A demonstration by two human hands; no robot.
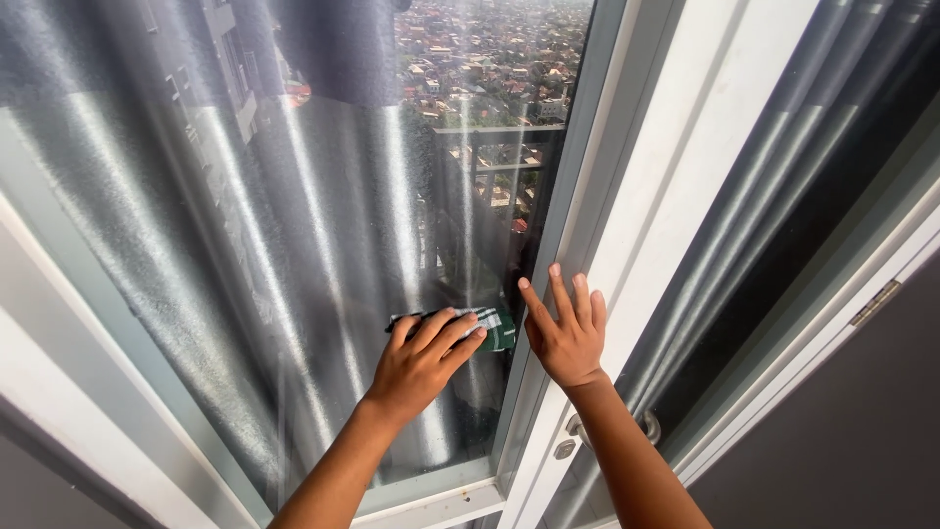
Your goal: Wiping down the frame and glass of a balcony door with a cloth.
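Left hand (423,355): pressing a green and white cloth (490,327) flat against the glass pane (245,245), fingers spread over the cloth, so it's pinned under the palm rather than balled up in a grip.
Right hand (568,333): open, fingers together and pointing up, resting flat on the white door frame (636,225) just beside the pane's edge. Holding nothing as far as I can see.
Cloth spot: low on the pane, near its right edge, touching the glass, a bit above the bottom rail.
Progress, my guess: glass looks hazy and speckled over most of the pane, with long streaky reflections running up it. I'd say the wipe has only got to the lower right corner and the bulk of the pane above and to the left is left to do. Hard to tell haze from reflection though, so take that loosely.
Door hardware: a metal handle (648,427) and a small round lock (565,449) sit on the frame below the right wrist.
Outside: a balcony railing (494,167) and rooftops far below.
Labels and packages: none that I can spot, no stickers on the glass or frame.
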